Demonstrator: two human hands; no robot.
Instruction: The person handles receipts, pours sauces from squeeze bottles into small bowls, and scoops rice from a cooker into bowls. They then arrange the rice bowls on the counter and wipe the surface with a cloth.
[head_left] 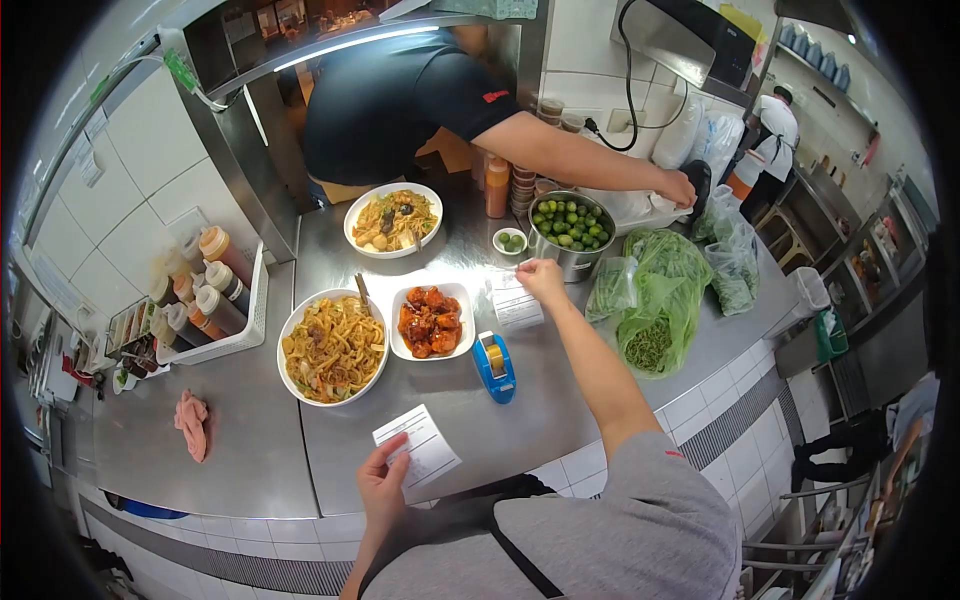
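My left hand (385,478) pinches a printed receipt (425,450) above the front edge of the steel counter (230,440). Farther right, my right hand (542,280) has its fingers closed on the top edge of a second receipt (516,305). That slip is beside a small bowl of green citrus (509,241) and a metal pot of green citrus (570,226). A blue tape dispenser (495,368) stands between the hands. Left of it are a square dish of red glazed pieces (433,320), a noodle bowl (334,347) and another noodle bowl (393,220) behind.
A co-worker's arm (590,155) reaches through the pass window over the pot. Bags of greens (655,300) lie on the right. A basket of sauce bottles (215,300) and a pink cloth (191,425) are on the left. Another person (775,135) stands far right.
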